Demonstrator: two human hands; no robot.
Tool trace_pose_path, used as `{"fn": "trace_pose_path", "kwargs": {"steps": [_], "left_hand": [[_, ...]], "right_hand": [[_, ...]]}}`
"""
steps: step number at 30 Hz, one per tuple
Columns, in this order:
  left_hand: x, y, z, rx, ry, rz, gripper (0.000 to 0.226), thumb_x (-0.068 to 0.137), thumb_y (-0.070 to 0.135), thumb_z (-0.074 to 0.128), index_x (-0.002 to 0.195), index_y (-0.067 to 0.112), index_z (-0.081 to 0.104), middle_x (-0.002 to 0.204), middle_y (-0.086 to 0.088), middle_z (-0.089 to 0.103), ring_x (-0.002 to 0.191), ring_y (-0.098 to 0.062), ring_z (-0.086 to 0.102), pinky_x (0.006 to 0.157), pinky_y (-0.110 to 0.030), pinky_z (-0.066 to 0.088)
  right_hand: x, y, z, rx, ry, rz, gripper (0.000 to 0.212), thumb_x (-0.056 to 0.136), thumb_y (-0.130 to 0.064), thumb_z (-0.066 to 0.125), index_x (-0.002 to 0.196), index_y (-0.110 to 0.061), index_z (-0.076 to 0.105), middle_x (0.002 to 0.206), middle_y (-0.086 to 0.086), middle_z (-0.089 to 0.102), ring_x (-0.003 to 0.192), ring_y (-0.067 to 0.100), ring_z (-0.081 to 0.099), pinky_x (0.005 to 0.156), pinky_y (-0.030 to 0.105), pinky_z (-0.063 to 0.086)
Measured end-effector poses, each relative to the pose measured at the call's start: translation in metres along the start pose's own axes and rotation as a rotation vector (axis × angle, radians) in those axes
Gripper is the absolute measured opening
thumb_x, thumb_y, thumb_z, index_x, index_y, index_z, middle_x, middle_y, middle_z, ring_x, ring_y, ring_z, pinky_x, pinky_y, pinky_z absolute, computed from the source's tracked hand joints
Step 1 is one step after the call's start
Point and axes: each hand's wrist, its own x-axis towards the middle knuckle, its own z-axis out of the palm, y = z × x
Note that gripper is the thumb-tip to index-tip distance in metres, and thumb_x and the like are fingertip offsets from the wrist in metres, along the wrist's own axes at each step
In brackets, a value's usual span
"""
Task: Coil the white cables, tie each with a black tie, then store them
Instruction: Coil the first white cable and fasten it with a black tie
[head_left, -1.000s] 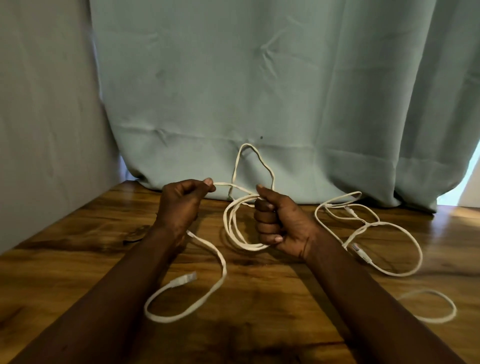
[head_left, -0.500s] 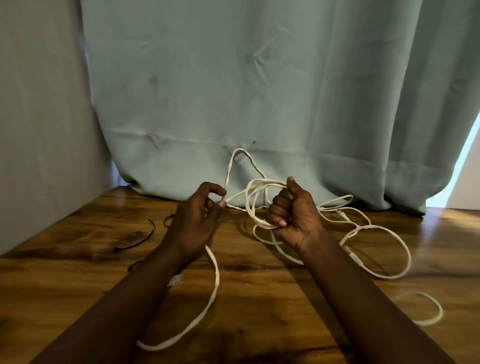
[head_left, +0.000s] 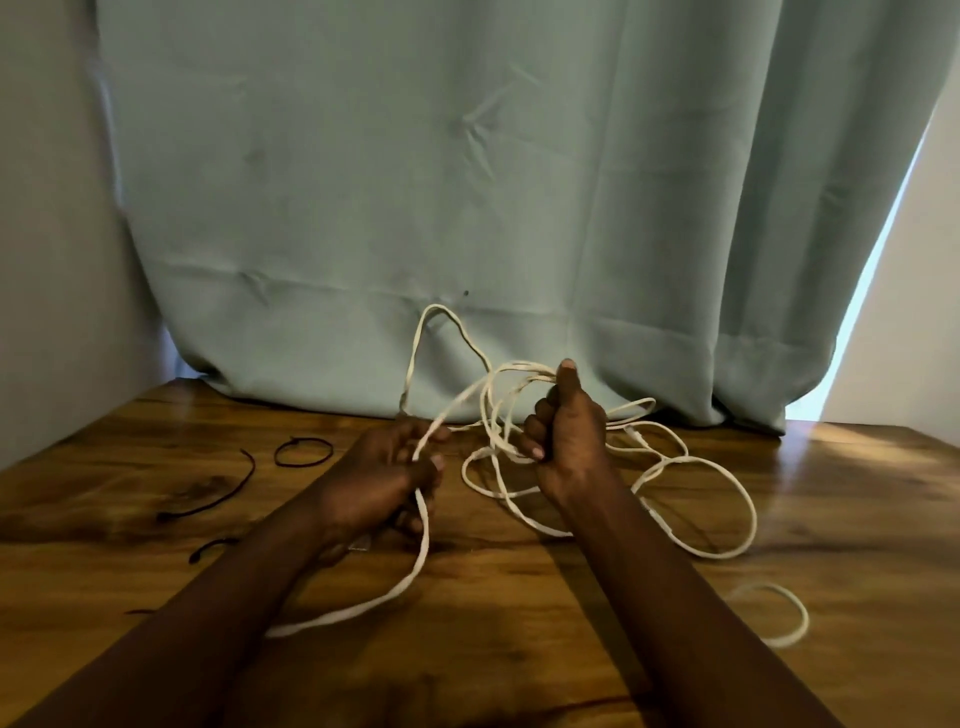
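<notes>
My right hand (head_left: 569, 439) grips a bundle of white cable loops (head_left: 493, 410), thumb up on top of them. My left hand (head_left: 387, 478) holds the same cable's loose run between its fingers; that tail (head_left: 410, 571) drops under the hand and curves back along the wooden table (head_left: 493, 649). A second white cable (head_left: 727, 499) lies in loose loops to the right of my right hand. Black ties lie at the left: a ring-shaped one (head_left: 304, 451) and a curved one (head_left: 218, 496).
A teal curtain (head_left: 467, 208) hangs along the table's back edge, with one cable loop standing up against it. A grey wall closes the left side. Another white loop (head_left: 779, 613) lies near the front right. More short black ties (head_left: 210, 546) lie by my left forearm.
My right hand rose and turned thumb-up, with more loops gathered in it. My left hand slid along the cable toward the coil. The view shifted, bringing the black ties into sight.
</notes>
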Motion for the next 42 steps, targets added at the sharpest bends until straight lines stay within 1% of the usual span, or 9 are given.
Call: {"fn": "trace_pose_path", "kwargs": {"steps": [2, 6, 11, 14, 19, 24, 31, 35, 42], "left_hand": [[0.002, 0.003, 0.003, -0.116, 0.085, 0.017, 0.019, 0.102, 0.018, 0.060, 0.119, 0.012, 0.068, 0.090, -0.012, 0.065, 0.068, -0.016, 0.063, 0.053, -0.031, 0.055], [0.003, 0.010, -0.008, -0.385, 0.014, -0.037, 0.054, 0.091, 0.055, 0.056, 0.121, 0.013, 0.074, 0.110, -0.008, 0.077, 0.093, -0.022, 0.072, 0.085, -0.043, 0.056], [-0.001, 0.011, -0.020, -0.431, -0.035, 0.002, 0.044, 0.077, 0.044, 0.076, 0.109, 0.014, 0.077, 0.102, -0.010, 0.074, 0.087, -0.021, 0.069, 0.071, -0.033, 0.060], [0.000, 0.008, -0.026, -0.451, -0.112, -0.034, 0.066, 0.069, 0.057, 0.088, 0.113, 0.010, 0.077, 0.108, -0.014, 0.071, 0.099, -0.028, 0.067, 0.089, -0.044, 0.058], [-0.003, 0.009, -0.026, -0.331, -0.092, -0.012, 0.036, 0.072, 0.010, 0.079, 0.107, 0.004, 0.076, 0.090, -0.013, 0.075, 0.081, -0.023, 0.073, 0.084, -0.039, 0.061], [0.001, 0.006, -0.022, 0.023, 0.172, 0.100, 0.030, 0.074, 0.002, 0.085, 0.103, 0.004, 0.075, 0.088, -0.017, 0.074, 0.074, -0.026, 0.073, 0.058, -0.029, 0.061], [0.007, -0.001, -0.020, 0.565, 0.593, 0.369, 0.025, 0.077, 0.019, 0.084, 0.070, 0.027, 0.062, 0.062, 0.006, 0.063, 0.066, -0.021, 0.067, 0.061, -0.037, 0.055], [0.000, 0.004, -0.019, 0.841, 0.719, 0.531, 0.024, 0.089, 0.030, 0.072, 0.077, 0.029, 0.051, 0.069, 0.007, 0.058, 0.071, -0.024, 0.060, 0.062, -0.037, 0.045], [0.000, -0.002, -0.019, 0.574, 0.503, 0.489, 0.013, 0.088, 0.023, 0.076, 0.090, 0.028, 0.065, 0.075, 0.006, 0.066, 0.066, -0.013, 0.065, 0.061, -0.035, 0.056]], "right_hand": [[-0.002, -0.001, 0.000, -0.015, -0.194, 0.154, 0.051, 0.106, -0.039, 0.049, 0.060, -0.023, 0.034, 0.043, -0.008, 0.020, 0.030, 0.006, 0.018, 0.033, 0.014, 0.015], [-0.007, 0.003, 0.004, -0.019, -0.508, 0.428, 0.054, 0.102, -0.042, 0.049, 0.053, -0.023, 0.036, 0.042, -0.008, 0.019, 0.031, 0.007, 0.013, 0.033, 0.015, 0.014], [-0.010, 0.008, 0.005, 0.004, -0.647, 0.505, 0.050, 0.098, -0.042, 0.054, 0.056, -0.022, 0.036, 0.043, -0.008, 0.018, 0.037, 0.009, 0.007, 0.038, 0.017, 0.011], [-0.011, 0.009, 0.005, -0.058, -0.642, 0.494, 0.048, 0.097, -0.043, 0.057, 0.059, -0.023, 0.034, 0.046, -0.008, 0.016, 0.037, 0.009, 0.008, 0.038, 0.018, 0.011], [-0.015, 0.009, 0.008, -0.228, -0.604, 0.446, 0.048, 0.098, -0.045, 0.055, 0.060, -0.024, 0.034, 0.044, -0.009, 0.020, 0.031, 0.005, 0.017, 0.036, 0.017, 0.010], [-0.021, 0.017, 0.014, -0.414, -0.487, 0.338, 0.048, 0.103, -0.044, 0.054, 0.061, -0.025, 0.038, 0.049, -0.008, 0.022, 0.036, 0.007, 0.017, 0.036, 0.019, 0.014], [-0.046, 0.035, 0.033, -0.426, -0.405, 0.135, 0.064, 0.105, -0.040, 0.052, 0.044, -0.023, 0.047, 0.045, -0.007, 0.027, 0.034, 0.008, 0.021, 0.037, 0.017, 0.018], [-0.057, 0.042, 0.043, -0.381, -0.401, 0.079, 0.067, 0.105, -0.040, 0.051, 0.040, -0.024, 0.050, 0.044, -0.007, 0.028, 0.035, 0.008, 0.021, 0.038, 0.017, 0.018], [-0.048, 0.037, 0.037, -0.358, -0.211, -0.095, 0.051, 0.104, -0.042, 0.054, 0.058, -0.021, 0.052, 0.043, -0.005, 0.032, 0.032, 0.009, 0.027, 0.038, 0.017, 0.024]]}}
